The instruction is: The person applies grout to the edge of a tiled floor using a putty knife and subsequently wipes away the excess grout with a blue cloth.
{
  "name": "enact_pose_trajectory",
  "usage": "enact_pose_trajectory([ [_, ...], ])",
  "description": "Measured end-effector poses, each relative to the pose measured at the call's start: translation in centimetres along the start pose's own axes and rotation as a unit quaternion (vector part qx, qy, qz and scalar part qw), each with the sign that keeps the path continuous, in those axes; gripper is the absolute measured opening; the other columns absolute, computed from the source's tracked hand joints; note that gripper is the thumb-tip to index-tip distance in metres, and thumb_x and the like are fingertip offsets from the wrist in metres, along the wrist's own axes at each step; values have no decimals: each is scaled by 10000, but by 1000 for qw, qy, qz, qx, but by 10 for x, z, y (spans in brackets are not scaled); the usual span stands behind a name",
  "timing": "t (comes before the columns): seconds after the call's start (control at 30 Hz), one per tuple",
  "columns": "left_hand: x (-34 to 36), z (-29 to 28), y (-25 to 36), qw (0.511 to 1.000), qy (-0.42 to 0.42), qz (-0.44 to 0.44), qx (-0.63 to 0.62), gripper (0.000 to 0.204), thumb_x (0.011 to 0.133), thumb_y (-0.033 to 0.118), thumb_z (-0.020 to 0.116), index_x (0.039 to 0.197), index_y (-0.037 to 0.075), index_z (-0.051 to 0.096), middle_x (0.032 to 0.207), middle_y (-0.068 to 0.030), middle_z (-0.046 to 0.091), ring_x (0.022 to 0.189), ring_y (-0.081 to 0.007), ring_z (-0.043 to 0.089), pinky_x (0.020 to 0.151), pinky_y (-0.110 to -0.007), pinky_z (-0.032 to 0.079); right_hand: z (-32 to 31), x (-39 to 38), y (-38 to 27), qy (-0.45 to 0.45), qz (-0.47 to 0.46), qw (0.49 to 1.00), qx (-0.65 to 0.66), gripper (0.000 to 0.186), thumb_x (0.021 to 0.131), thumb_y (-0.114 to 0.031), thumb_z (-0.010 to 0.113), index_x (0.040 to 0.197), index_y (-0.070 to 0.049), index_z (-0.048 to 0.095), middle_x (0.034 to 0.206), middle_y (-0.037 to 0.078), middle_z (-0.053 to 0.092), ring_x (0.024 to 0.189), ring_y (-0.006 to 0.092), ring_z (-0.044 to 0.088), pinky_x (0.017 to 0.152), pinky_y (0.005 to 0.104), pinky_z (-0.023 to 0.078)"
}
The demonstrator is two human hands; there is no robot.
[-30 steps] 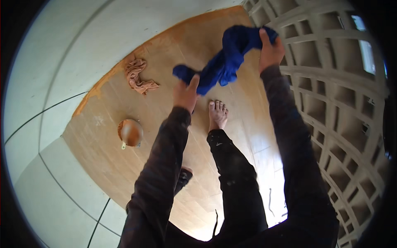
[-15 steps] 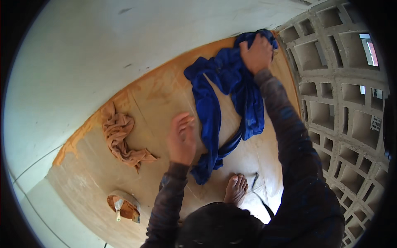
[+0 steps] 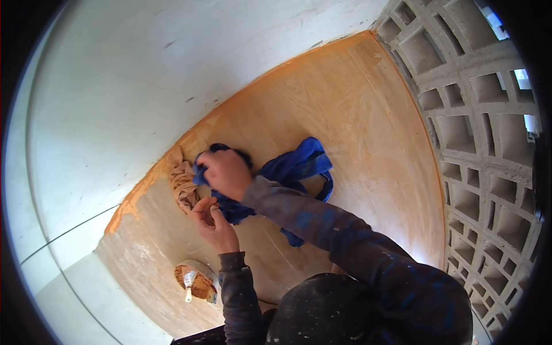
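My right hand [image 3: 221,172] is closed on a bunched end of the blue cloth [image 3: 296,161], which lies loosely heaped on the floor. My left hand [image 3: 207,221] is just below it and to its left, palm partly up, fingers loosely curled and apart, near the blue cloth's edge with nothing visible in them. A crumpled light-brown cloth [image 3: 181,178] lies left of the blue one. Below my left hand stands a round container [image 3: 207,270] of orange-brown material, with a pale-handled tool [image 3: 189,290] in it.
A white wall [image 3: 149,75] borders the tan floor [image 3: 368,115] at upper left, with orange smears along the joint. A grey block screen wall [image 3: 460,132] with square openings runs down the right side. My dark-clothed knee [image 3: 310,310] shows at the bottom.
My right hand has moved down and left with the blue cloth, bunching it beside the brown cloth. My left hand has moved left. My body is lower than a second ago.
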State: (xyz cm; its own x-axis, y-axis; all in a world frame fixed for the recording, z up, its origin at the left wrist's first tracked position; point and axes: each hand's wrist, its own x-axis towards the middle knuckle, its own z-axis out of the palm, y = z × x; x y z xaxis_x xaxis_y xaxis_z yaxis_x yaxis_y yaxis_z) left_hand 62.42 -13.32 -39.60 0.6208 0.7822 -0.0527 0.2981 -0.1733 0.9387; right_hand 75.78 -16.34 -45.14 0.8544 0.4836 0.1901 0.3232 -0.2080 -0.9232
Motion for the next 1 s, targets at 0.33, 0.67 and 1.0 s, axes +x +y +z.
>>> enact_pose_trajectory([
  [0.33, -22, 63, 45, 981, -165, 86, 52, 165, 1004, -30, 556, 1148, 10, 626, 1084, -76, 707, 994, -141, 663, 914, -285, 512, -310, 77, 146, 537, 25, 814, -218, 383, 946, -143, 571, 1263, 72, 591, 1170, 262, 666, 1117, 420, 640, 1013, 493, 495],
  [0.67, -22, 47, 13, 993, -121, -9, -8, 144, 1026, -21, 541, 1149, -11, 615, 1055, -94, 706, 977, -154, 657, 924, -298, 518, -257, 134, 187, 544, 101, 769, -319, 403, 835, -167, 613, 1121, 115, 641, 1024, 331, 709, 990, 504, 688, 901, 516, 549],
  [1.0, 4, 53, 11, 996, -77, 11, -47, 132, 1012, -24, 549, 1128, -11, 609, 1046, -99, 698, 940, -152, 643, 886, -288, 512, -89, 71, 60, 331, 109, 929, -122, 631, 802, 3, 661, 1417, 58, 526, 1315, 284, 632, 1109, 470, 636, 944, 531, 515],
])
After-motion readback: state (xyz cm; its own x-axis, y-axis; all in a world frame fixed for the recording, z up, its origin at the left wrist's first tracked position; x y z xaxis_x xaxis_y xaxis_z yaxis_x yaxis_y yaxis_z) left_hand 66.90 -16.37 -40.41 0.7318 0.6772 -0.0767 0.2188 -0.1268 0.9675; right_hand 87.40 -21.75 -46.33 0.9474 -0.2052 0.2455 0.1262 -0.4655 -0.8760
